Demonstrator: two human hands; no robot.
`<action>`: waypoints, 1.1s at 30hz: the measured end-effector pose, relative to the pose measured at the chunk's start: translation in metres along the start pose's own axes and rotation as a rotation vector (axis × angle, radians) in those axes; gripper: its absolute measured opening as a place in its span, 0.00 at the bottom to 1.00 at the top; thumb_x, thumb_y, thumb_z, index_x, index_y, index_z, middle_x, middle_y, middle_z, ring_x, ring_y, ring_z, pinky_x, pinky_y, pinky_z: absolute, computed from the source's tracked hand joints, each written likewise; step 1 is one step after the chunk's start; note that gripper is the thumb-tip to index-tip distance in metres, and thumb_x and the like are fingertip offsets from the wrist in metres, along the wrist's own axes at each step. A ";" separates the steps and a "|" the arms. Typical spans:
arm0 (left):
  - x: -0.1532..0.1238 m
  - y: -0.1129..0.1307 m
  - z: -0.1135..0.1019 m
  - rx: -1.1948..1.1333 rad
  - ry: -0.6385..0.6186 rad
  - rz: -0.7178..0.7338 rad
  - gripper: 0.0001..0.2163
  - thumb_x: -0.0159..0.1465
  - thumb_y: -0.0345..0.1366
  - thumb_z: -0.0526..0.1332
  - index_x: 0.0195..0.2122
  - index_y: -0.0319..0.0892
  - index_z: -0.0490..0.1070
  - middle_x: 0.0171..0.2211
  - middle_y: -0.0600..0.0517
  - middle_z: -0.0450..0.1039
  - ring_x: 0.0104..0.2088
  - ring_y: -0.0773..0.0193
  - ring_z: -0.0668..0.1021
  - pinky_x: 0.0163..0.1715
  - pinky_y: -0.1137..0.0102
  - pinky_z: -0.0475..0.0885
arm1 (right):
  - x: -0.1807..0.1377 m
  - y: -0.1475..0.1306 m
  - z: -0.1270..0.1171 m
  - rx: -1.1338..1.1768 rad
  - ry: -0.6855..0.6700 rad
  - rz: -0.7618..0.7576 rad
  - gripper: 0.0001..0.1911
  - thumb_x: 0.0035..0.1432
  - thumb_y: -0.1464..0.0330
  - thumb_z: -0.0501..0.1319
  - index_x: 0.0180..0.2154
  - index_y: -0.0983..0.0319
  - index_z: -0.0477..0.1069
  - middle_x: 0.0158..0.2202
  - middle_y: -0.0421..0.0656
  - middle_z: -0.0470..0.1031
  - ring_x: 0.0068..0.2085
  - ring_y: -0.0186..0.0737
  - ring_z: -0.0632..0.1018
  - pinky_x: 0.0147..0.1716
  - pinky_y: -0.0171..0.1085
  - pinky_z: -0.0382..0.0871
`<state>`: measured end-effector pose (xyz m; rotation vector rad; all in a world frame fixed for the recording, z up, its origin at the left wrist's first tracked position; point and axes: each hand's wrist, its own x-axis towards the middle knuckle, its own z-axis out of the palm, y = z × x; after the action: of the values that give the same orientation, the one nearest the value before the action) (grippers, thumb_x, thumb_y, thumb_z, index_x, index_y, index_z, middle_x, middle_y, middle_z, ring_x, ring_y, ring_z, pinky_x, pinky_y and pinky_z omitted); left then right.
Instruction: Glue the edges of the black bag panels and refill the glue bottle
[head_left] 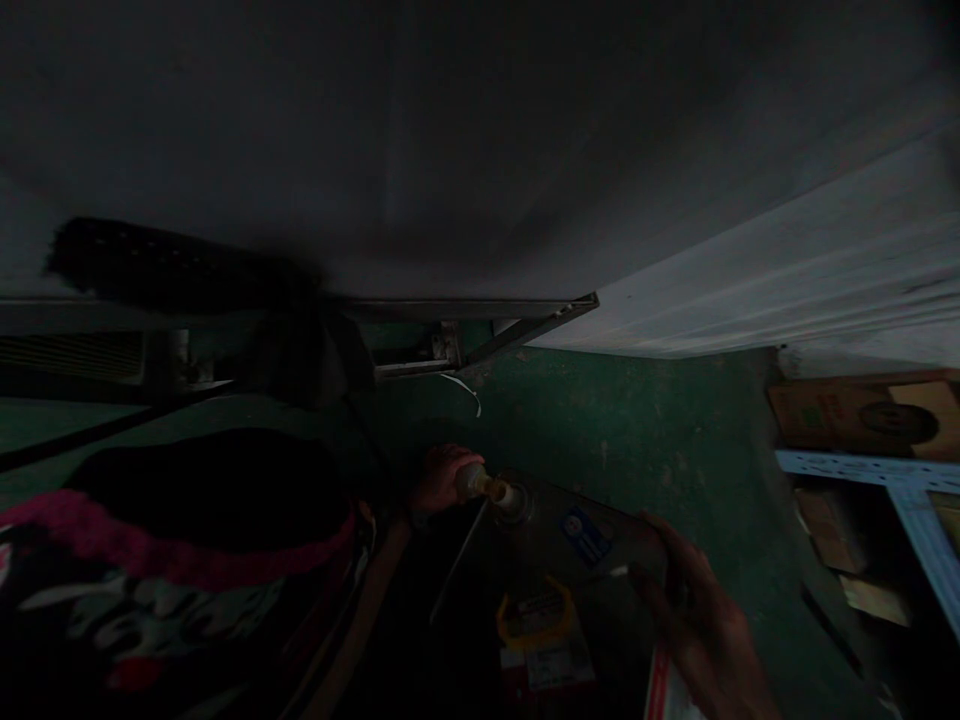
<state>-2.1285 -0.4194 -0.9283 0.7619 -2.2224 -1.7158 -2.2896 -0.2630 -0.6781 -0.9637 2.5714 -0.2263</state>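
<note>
Dark boxy can [619,535], blue label [585,536], yellow-rimmed patch [534,615], pale spout [511,499], rounded pale piece [471,482] at the spout's mouth

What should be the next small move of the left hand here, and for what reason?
Probably the left hand should line up its small pale object with the white spout of the can, because the two sit close together, an amber patch shows between them, and the right hand is at the can's edge. I cannot tell if liquid flows.
</note>
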 end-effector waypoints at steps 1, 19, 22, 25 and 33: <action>0.000 0.000 0.001 0.001 0.000 -0.002 0.24 0.47 0.32 0.65 0.48 0.45 0.69 0.48 0.51 0.71 0.50 0.56 0.69 0.51 0.63 0.60 | 0.000 0.000 0.000 0.000 0.000 -0.005 0.27 0.54 0.54 0.55 0.54 0.54 0.60 0.51 0.44 0.66 0.51 0.48 0.70 0.51 0.46 0.65; 0.000 -0.004 0.004 0.006 -0.006 -0.013 0.24 0.47 0.33 0.66 0.47 0.47 0.69 0.48 0.52 0.71 0.49 0.56 0.69 0.51 0.62 0.61 | 0.000 -0.001 0.001 0.023 -0.004 0.000 0.27 0.54 0.54 0.55 0.54 0.54 0.60 0.51 0.44 0.66 0.51 0.48 0.70 0.49 0.45 0.67; -0.001 -0.003 0.004 0.005 0.002 -0.010 0.23 0.48 0.33 0.65 0.48 0.46 0.69 0.48 0.51 0.71 0.49 0.55 0.69 0.51 0.62 0.61 | -0.001 -0.004 -0.001 0.023 -0.016 -0.010 0.26 0.55 0.55 0.54 0.54 0.53 0.59 0.51 0.43 0.66 0.51 0.47 0.70 0.51 0.45 0.65; -0.002 -0.003 0.003 -0.001 0.005 -0.015 0.23 0.49 0.34 0.64 0.48 0.45 0.69 0.48 0.50 0.71 0.49 0.55 0.70 0.50 0.62 0.61 | 0.000 -0.004 -0.002 0.021 -0.014 -0.010 0.27 0.54 0.54 0.55 0.55 0.53 0.59 0.52 0.43 0.66 0.51 0.47 0.70 0.51 0.45 0.65; -0.002 0.000 0.002 0.018 0.008 -0.020 0.25 0.46 0.33 0.66 0.48 0.47 0.69 0.48 0.52 0.71 0.49 0.56 0.70 0.51 0.63 0.61 | 0.006 0.006 0.001 -0.004 0.024 -0.034 0.26 0.52 0.55 0.57 0.52 0.57 0.64 0.49 0.46 0.70 0.49 0.48 0.72 0.47 0.46 0.69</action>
<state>-2.1278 -0.4171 -0.9286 0.7960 -2.2354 -1.7004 -2.2972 -0.2628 -0.6822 -1.0124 2.5801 -0.2433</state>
